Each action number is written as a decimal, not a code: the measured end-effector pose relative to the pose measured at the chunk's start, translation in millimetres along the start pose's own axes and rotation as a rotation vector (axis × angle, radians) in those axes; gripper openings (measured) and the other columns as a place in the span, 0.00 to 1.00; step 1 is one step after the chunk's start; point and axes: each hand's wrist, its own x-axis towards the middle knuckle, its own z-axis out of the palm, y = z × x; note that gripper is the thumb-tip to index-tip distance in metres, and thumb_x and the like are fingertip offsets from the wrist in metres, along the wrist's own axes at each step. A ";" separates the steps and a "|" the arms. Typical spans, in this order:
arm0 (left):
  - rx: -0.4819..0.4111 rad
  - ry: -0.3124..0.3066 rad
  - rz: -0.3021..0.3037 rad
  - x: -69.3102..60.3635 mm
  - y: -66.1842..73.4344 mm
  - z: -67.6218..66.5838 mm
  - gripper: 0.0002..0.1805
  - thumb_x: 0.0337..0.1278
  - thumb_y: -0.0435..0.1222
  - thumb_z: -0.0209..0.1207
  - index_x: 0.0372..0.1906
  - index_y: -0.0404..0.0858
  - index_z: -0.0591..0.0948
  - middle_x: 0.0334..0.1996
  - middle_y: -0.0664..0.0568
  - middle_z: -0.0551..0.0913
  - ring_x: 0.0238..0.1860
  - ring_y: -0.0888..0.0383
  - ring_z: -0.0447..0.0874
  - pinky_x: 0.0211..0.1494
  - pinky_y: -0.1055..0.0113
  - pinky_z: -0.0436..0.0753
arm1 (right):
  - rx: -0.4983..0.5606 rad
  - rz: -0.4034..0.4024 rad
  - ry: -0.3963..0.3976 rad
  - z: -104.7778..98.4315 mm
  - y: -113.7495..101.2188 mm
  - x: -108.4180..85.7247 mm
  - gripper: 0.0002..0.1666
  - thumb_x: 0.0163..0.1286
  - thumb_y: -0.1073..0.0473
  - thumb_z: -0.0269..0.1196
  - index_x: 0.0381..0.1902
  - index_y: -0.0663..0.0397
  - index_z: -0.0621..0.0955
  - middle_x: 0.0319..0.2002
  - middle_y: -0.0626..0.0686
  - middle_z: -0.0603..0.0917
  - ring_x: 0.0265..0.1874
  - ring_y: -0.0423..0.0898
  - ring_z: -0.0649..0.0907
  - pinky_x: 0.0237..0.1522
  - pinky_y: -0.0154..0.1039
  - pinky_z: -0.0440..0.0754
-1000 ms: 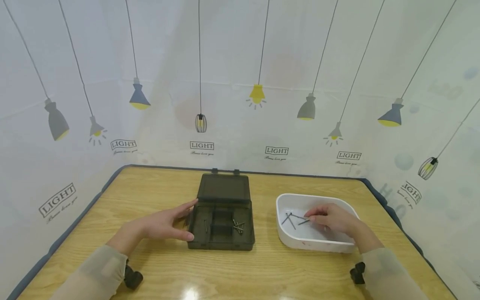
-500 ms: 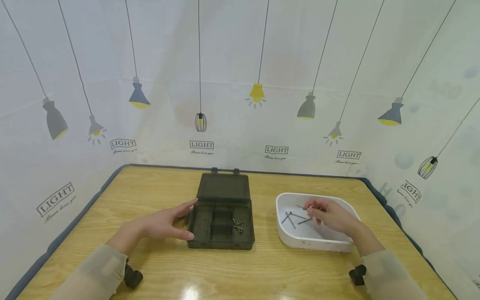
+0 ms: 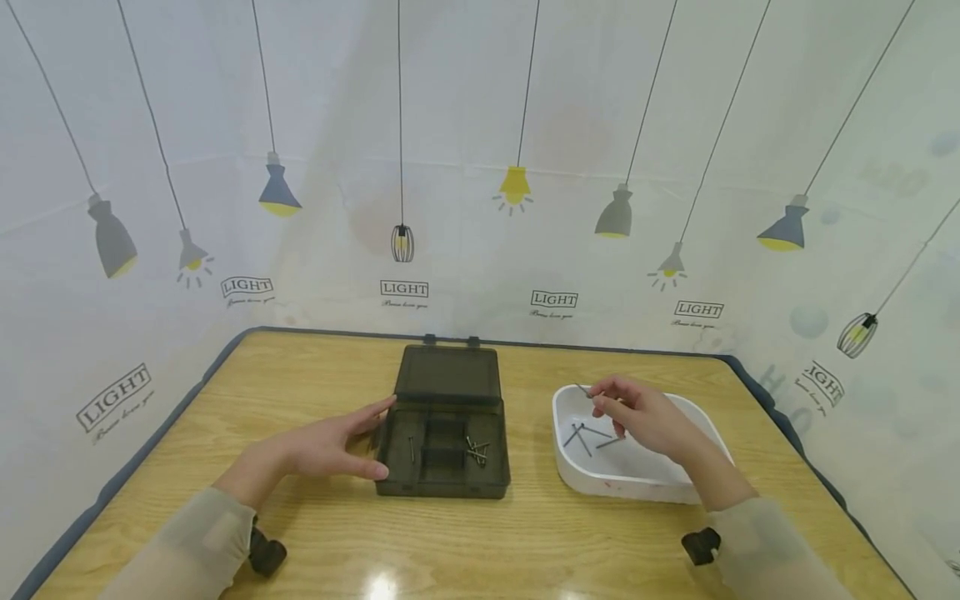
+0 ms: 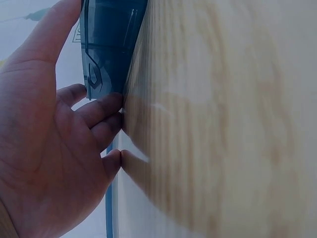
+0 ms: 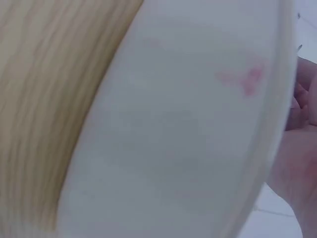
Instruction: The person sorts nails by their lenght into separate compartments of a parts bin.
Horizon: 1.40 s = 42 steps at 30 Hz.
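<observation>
My right hand (image 3: 648,421) pinches a thin metal screw (image 3: 583,390) between thumb and fingertips, over the white tray (image 3: 637,490). Several more dark screws (image 3: 581,439) lie loose in the left part of that tray. My left hand (image 3: 322,448) rests against the left side of a dark see-through compartment box (image 3: 442,490), thumb at its near corner and index finger towards the hinge; the fingers are extended. One screw (image 3: 412,450) lies in the box's left compartment, and several (image 3: 476,452) lie crossed in the right one. In the right wrist view the tray wall hides much of the hand.
The box's lid (image 3: 447,372) is folded back towards the far edge of the wooden table (image 3: 480,546). Behind stands a pale wall sheet (image 3: 465,100) printed with lamps. A strip of tabletop separates box and tray.
My right hand has lifted a screw from among those in the white tray and moved up and left with it. The left hand and the box have stayed put.
</observation>
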 end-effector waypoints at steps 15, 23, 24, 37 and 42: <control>-0.005 0.000 -0.003 -1.5 2.4 0.0 0.64 0.67 0.60 0.73 0.93 0.53 0.43 0.89 0.39 0.56 0.89 0.36 0.55 0.87 0.29 0.55 | 0.123 -0.121 0.010 35.1 -47.3 11.7 0.16 0.88 0.59 0.58 0.67 0.57 0.82 0.46 0.60 0.88 0.25 0.42 0.77 0.28 0.35 0.79; -0.016 -0.004 -0.003 -2.0 3.1 -0.1 0.64 0.67 0.59 0.73 0.93 0.52 0.43 0.89 0.38 0.55 0.89 0.36 0.54 0.87 0.30 0.55 | 0.178 -0.121 -0.046 63.3 -64.5 22.8 0.12 0.88 0.59 0.58 0.61 0.58 0.80 0.50 0.62 0.90 0.27 0.44 0.79 0.32 0.39 0.85; -0.018 -0.005 -0.004 -2.1 3.3 -0.1 0.64 0.67 0.59 0.73 0.93 0.52 0.42 0.89 0.38 0.55 0.89 0.36 0.54 0.87 0.30 0.55 | 0.190 -0.119 -0.056 66.6 -66.1 24.2 0.11 0.88 0.59 0.58 0.60 0.58 0.79 0.50 0.62 0.90 0.26 0.45 0.80 0.31 0.39 0.84; -0.008 0.008 0.005 -1.9 1.7 1.0 0.64 0.67 0.60 0.73 0.93 0.53 0.42 0.89 0.37 0.56 0.89 0.35 0.55 0.87 0.30 0.54 | 0.194 -0.100 -0.058 98.7 -79.7 42.9 0.12 0.85 0.56 0.64 0.57 0.58 0.83 0.51 0.58 0.87 0.31 0.45 0.81 0.35 0.38 0.82; -0.003 0.009 0.011 -1.5 0.7 0.7 0.64 0.67 0.59 0.73 0.93 0.52 0.42 0.89 0.37 0.56 0.89 0.35 0.55 0.87 0.30 0.53 | 0.194 -0.117 -0.060 108.3 -86.6 48.6 0.11 0.84 0.56 0.66 0.55 0.56 0.84 0.49 0.55 0.87 0.30 0.45 0.80 0.33 0.38 0.84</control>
